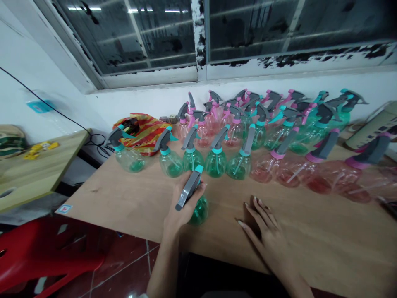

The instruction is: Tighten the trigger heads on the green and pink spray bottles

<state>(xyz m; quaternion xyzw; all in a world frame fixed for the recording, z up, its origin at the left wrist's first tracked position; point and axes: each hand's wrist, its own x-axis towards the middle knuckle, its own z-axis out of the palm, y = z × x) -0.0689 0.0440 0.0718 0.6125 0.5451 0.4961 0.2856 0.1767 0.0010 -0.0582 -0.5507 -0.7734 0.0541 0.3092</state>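
Observation:
My left hand (181, 207) is wrapped round a green spray bottle (198, 209) with a grey and teal trigger head, standing on the wooden table (325, 244) near its front edge. To its right, my right hand (263, 231) lies flat on the tabletop with its fingers spread, holding nothing. Behind the held bottle stands a row of green spray bottles (215, 159). Pink spray bottles (319, 174) continue the row to the right.
Several more pink and green bottles (273, 111) crowd the back of the table under the window. A red and yellow bag (144, 132) lies at the back left. A second table (37, 169) stands left, and a red plastic chair (46, 256) below it.

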